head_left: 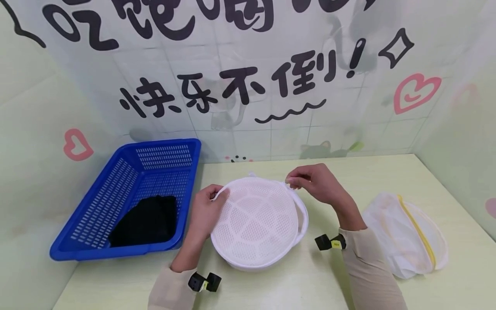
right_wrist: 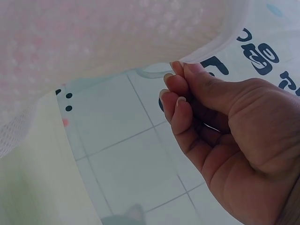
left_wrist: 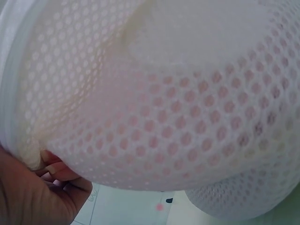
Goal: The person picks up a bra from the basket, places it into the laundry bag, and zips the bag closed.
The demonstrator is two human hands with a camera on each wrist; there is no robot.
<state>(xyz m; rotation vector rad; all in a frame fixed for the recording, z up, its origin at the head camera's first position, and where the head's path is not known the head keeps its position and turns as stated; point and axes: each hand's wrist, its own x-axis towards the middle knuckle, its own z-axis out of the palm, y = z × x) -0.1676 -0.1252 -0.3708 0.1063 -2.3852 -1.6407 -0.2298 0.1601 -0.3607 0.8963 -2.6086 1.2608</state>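
A round white mesh laundry bag [head_left: 253, 224] is held up over the table between both hands, its honeycomb mesh face towards the head camera. At its upper left edge, my left hand [head_left: 207, 209] pinches the rim between thumb and fingers; the left wrist view shows this hand [left_wrist: 44, 192] at the bag's zipped-looking border [left_wrist: 11, 79]. My right hand [head_left: 319, 183] pinches the bag's upper right edge with thumb and forefinger. In the right wrist view, that hand's fingertips [right_wrist: 177, 68] meet right at the rim, the other fingers curled below. A white band runs down the bag's right side.
On the left stands a blue plastic basket [head_left: 182, 234] with a black cloth [head_left: 149, 221] in it. To the right, beside my right forearm, lies another white mesh bag [head_left: 403, 237] with a yellow zip. A printed wall [head_left: 248, 144] closes off the table's back edge.
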